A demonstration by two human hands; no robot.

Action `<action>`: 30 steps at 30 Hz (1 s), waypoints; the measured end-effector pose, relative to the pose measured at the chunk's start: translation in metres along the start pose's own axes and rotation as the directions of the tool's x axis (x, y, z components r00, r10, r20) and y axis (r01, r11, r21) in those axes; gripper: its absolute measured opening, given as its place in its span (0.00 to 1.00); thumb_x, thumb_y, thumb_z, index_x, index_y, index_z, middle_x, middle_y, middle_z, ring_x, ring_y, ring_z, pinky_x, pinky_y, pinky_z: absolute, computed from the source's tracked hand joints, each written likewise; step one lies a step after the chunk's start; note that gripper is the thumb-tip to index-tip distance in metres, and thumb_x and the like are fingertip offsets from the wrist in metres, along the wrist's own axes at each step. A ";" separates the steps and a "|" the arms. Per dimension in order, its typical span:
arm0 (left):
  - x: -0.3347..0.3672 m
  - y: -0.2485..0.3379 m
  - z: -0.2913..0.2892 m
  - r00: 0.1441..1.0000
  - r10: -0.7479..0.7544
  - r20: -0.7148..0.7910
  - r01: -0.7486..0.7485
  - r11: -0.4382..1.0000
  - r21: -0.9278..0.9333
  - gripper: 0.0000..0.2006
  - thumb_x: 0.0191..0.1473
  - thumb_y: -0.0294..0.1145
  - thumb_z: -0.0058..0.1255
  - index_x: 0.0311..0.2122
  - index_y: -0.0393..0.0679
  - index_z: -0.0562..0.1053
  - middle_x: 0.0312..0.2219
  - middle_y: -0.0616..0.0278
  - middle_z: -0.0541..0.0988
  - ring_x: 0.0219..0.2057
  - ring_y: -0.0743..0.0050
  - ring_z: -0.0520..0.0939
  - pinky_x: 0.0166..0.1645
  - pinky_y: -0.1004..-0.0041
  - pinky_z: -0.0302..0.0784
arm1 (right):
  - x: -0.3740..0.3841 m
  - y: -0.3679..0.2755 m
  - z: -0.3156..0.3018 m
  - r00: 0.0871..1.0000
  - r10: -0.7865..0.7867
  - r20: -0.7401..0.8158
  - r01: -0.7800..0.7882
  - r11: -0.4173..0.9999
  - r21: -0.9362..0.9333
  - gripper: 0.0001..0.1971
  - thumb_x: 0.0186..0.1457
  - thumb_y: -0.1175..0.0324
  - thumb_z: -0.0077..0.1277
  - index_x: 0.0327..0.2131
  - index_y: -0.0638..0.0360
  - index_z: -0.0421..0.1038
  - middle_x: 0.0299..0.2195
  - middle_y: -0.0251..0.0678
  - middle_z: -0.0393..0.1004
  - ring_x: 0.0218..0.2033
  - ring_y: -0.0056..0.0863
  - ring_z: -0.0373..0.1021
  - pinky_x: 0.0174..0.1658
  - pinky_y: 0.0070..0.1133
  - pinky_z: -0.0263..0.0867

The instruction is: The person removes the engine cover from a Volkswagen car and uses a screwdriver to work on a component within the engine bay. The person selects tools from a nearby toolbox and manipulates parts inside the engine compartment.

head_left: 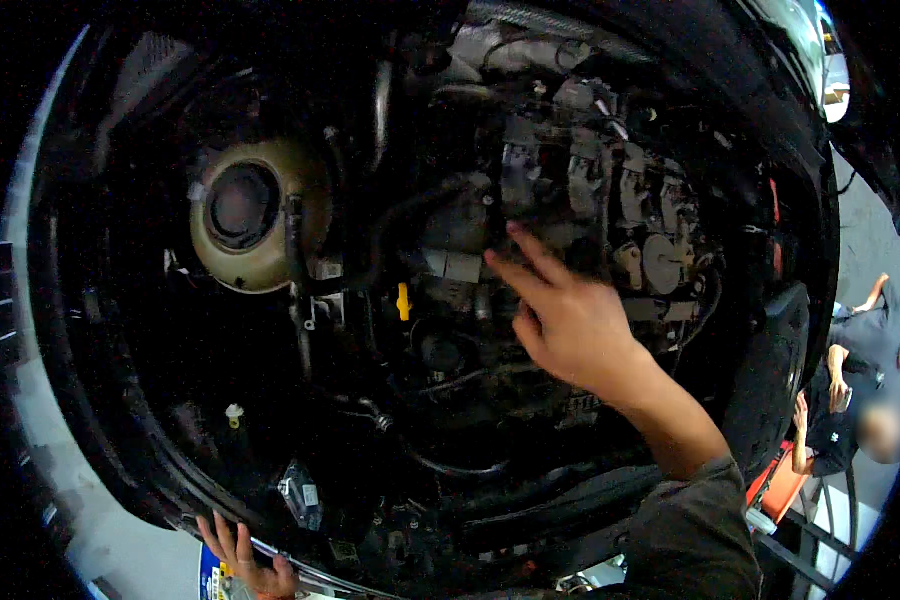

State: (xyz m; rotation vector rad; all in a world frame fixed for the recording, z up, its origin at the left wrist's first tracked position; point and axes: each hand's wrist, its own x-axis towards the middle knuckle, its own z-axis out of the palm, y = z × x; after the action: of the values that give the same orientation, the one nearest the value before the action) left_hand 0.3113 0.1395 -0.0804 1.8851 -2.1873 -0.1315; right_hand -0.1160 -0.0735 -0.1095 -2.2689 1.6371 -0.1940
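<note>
My right hand [575,325] reaches over the dark engine [460,225] from the lower right. Its index and middle fingers stretch up and left above the engine's top, and nothing is in it. Whether the fingertips touch the engine, I cannot tell. Left of that hand stands a yellow dipstick handle [404,301]. Down at the lower left, my left hand [250,562] lies at the front edge of the engine bay [315,575], fingers spread and holding nothing. Part of that hand is cut off by the lower rim of the picture.
A round yellowish reservoir with a black cap [242,205] sits at the left, with a dark hose [295,260] running past it. Ignition coils [580,180] line the engine's upper right. At the far right another person [840,400] holds a small object, near an orange-red item [778,485].
</note>
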 end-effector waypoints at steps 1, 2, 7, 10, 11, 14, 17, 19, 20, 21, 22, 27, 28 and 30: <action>-0.015 -0.022 0.007 0.995 -0.052 0.091 0.044 0.995 0.085 0.30 0.61 0.58 0.36 0.61 0.50 0.64 0.62 0.45 0.63 0.65 0.32 0.55 0.66 0.37 0.46 | -0.009 -0.004 -0.006 0.999 -0.010 -0.033 0.014 0.995 0.098 0.25 0.48 0.75 0.52 0.53 0.54 0.70 0.60 0.44 0.64 0.28 0.34 0.76 0.30 0.26 0.73; -0.037 -0.038 0.013 0.996 -0.053 0.075 0.049 0.998 0.042 0.29 0.61 0.56 0.37 0.60 0.47 0.66 0.62 0.44 0.64 0.65 0.31 0.55 0.66 0.38 0.46 | -0.023 -0.008 -0.011 0.998 0.006 -0.058 0.003 0.988 0.157 0.24 0.47 0.73 0.54 0.52 0.54 0.70 0.60 0.44 0.64 0.29 0.37 0.76 0.31 0.28 0.73; -0.027 -0.028 0.016 0.999 -0.007 -0.038 0.005 1.000 -0.029 0.27 0.57 0.50 0.43 0.57 0.44 0.70 0.60 0.45 0.67 0.65 0.34 0.57 0.65 0.43 0.47 | -0.144 -0.029 -0.027 0.982 0.150 -0.111 -0.103 0.932 0.348 0.19 0.49 0.71 0.57 0.47 0.56 0.73 0.56 0.43 0.68 0.34 0.40 0.77 0.35 0.27 0.75; -0.030 -0.026 0.012 0.992 0.017 -0.125 -0.025 0.997 -0.067 0.26 0.53 0.45 0.47 0.55 0.44 0.72 0.60 0.47 0.68 0.65 0.37 0.58 0.66 0.48 0.49 | -0.225 -0.040 -0.012 0.949 0.266 -0.169 -0.169 0.882 0.440 0.11 0.52 0.70 0.58 0.40 0.58 0.75 0.52 0.41 0.72 0.38 0.38 0.77 0.38 0.26 0.74; -0.028 -0.024 0.011 0.991 0.018 -0.131 -0.026 0.998 -0.062 0.26 0.53 0.44 0.48 0.55 0.44 0.72 0.60 0.48 0.68 0.65 0.38 0.58 0.66 0.48 0.49 | -0.251 -0.048 -0.013 0.932 0.323 -0.167 -0.212 0.856 0.471 0.09 0.53 0.70 0.58 0.38 0.59 0.76 0.51 0.41 0.74 0.40 0.38 0.77 0.40 0.26 0.74; -0.029 -0.026 0.004 0.985 0.046 -0.164 -0.060 0.995 -0.082 0.26 0.49 0.36 0.53 0.55 0.44 0.72 0.60 0.51 0.67 0.65 0.41 0.59 0.66 0.49 0.50 | -0.324 -0.091 -0.009 0.858 0.495 -0.136 -0.366 0.776 0.514 0.07 0.54 0.70 0.57 0.35 0.60 0.76 0.47 0.41 0.76 0.42 0.39 0.76 0.43 0.26 0.73; -0.029 -0.029 0.005 0.986 0.064 -0.152 -0.071 0.997 -0.039 0.26 0.51 0.37 0.51 0.57 0.45 0.71 0.61 0.52 0.67 0.65 0.43 0.59 0.67 0.50 0.49 | -0.375 -0.130 -0.007 0.795 0.603 -0.064 -0.444 0.651 0.616 0.07 0.54 0.70 0.57 0.36 0.60 0.76 0.45 0.42 0.76 0.43 0.39 0.75 0.44 0.27 0.72; -0.030 -0.028 0.002 0.979 0.074 -0.190 -0.083 0.996 -0.041 0.25 0.51 0.36 0.52 0.57 0.47 0.71 0.61 0.55 0.67 0.65 0.46 0.59 0.67 0.51 0.49 | -0.403 -0.150 -0.003 0.805 0.570 -0.164 -0.394 0.722 0.569 0.07 0.54 0.70 0.56 0.36 0.59 0.76 0.44 0.42 0.77 0.41 0.37 0.76 0.42 0.26 0.72; -0.030 -0.028 0.004 0.975 0.087 -0.206 -0.098 0.994 -0.043 0.25 0.51 0.35 0.53 0.57 0.47 0.71 0.61 0.55 0.67 0.65 0.46 0.59 0.67 0.51 0.50 | -0.420 -0.158 -0.001 0.798 0.561 -0.219 -0.380 0.751 0.540 0.07 0.54 0.70 0.56 0.36 0.59 0.76 0.43 0.42 0.77 0.40 0.36 0.76 0.40 0.25 0.72; -0.031 -0.026 0.004 0.971 0.098 -0.219 -0.113 0.992 -0.057 0.25 0.51 0.33 0.54 0.56 0.47 0.71 0.60 0.54 0.68 0.65 0.45 0.60 0.67 0.51 0.50 | -0.436 -0.167 -0.003 0.787 0.552 -0.275 -0.353 0.769 0.533 0.07 0.55 0.70 0.55 0.37 0.59 0.75 0.41 0.41 0.77 0.36 0.35 0.76 0.37 0.25 0.73; -0.027 -0.021 0.007 0.964 0.123 -0.234 -0.144 0.987 -0.075 0.25 0.50 0.32 0.54 0.56 0.47 0.72 0.60 0.53 0.68 0.65 0.45 0.60 0.66 0.51 0.51 | -0.456 -0.174 -0.001 0.763 0.591 -0.262 -0.381 0.738 0.557 0.07 0.55 0.70 0.54 0.37 0.58 0.75 0.40 0.41 0.77 0.35 0.35 0.76 0.36 0.26 0.73; -0.028 -0.037 0.016 0.959 0.119 -0.255 -0.132 0.991 -0.033 0.23 0.55 0.36 0.51 0.57 0.45 0.71 0.59 0.50 0.69 0.64 0.44 0.61 0.66 0.51 0.53 | -0.563 -0.233 0.004 0.653 0.684 -0.325 -0.541 0.722 0.432 0.09 0.53 0.67 0.54 0.37 0.58 0.76 0.32 0.40 0.76 0.28 0.34 0.75 0.32 0.28 0.72; -0.038 -0.038 -0.003 0.980 0.055 -0.191 -0.056 0.998 0.004 0.22 0.59 0.40 0.47 0.57 0.44 0.71 0.60 0.48 0.68 0.64 0.43 0.60 0.66 0.50 0.54 | -0.580 -0.240 0.009 0.666 0.671 -0.326 -0.542 0.736 0.406 0.09 0.54 0.66 0.54 0.37 0.57 0.76 0.31 0.39 0.76 0.27 0.34 0.75 0.32 0.28 0.72; -0.040 -0.057 0.018 0.978 0.071 -0.194 -0.055 0.995 0.084 0.24 0.64 0.46 0.41 0.59 0.43 0.68 0.61 0.48 0.66 0.65 0.45 0.58 0.66 0.50 0.54 | -0.626 -0.275 0.024 0.561 0.786 -0.261 -0.614 0.606 0.505 0.09 0.54 0.64 0.54 0.36 0.56 0.76 0.30 0.39 0.77 0.28 0.34 0.75 0.33 0.28 0.72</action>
State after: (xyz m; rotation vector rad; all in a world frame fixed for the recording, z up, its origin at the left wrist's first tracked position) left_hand 0.3667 0.1680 -0.1161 1.7815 -2.1424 0.1487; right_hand -0.0684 0.5969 0.0163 -1.1573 2.3931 -0.8016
